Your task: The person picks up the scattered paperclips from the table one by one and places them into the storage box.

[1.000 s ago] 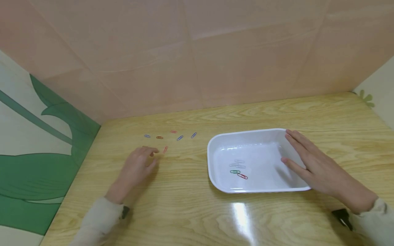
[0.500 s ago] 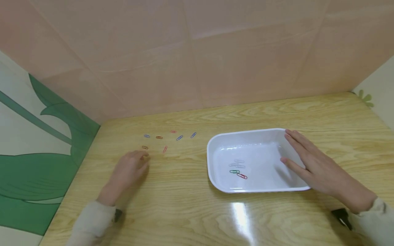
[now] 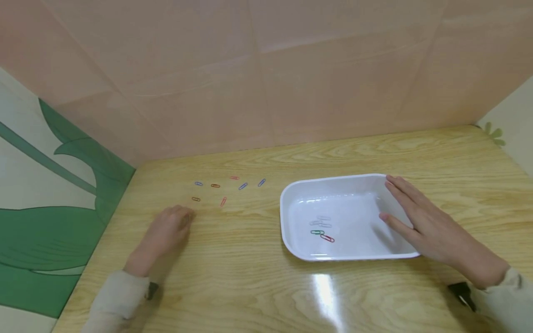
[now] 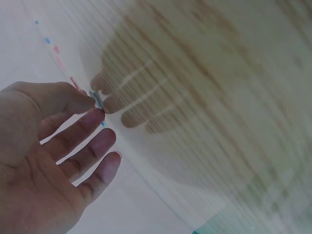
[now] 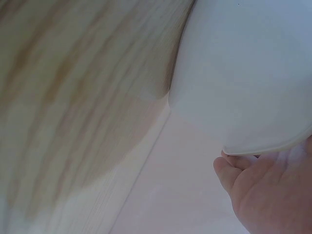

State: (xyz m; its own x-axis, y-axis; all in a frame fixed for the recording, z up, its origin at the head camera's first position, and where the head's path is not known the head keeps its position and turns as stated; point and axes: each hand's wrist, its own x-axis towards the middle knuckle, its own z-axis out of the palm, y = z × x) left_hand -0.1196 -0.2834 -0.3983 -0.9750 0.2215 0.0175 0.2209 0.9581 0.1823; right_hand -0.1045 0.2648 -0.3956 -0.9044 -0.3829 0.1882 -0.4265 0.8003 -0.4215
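Observation:
My left hand [image 3: 168,229] is over the wooden table, just nearer than a brown paper clip [image 3: 196,199]. In the left wrist view its thumb and index finger pinch a small greenish paper clip [image 4: 96,99], mostly hidden by the fingertips; the other fingers are spread. Further off lie blue [image 3: 199,183], orange-brown [image 3: 215,185] and pink paper clips [image 3: 223,201]. My right hand [image 3: 433,226] rests with straight fingers on the right rim of a white tray [image 3: 308,182], its thumb over the inside. A green paper clip [image 3: 317,232], a red paper clip [image 3: 328,238] and several pale ones lie in the tray.
The wood-grain table [image 3: 233,277] ends at a pinkish covered wall [image 3: 200,78] at the back. A panel with green leaf shapes [image 3: 46,240] borders the left side. More blue paper clips [image 3: 262,182] lie between the left hand and the tray.
My left hand has drawn left and slightly back from the loose paper clips, uncovering the brown one. My right hand and the tray have stayed put.

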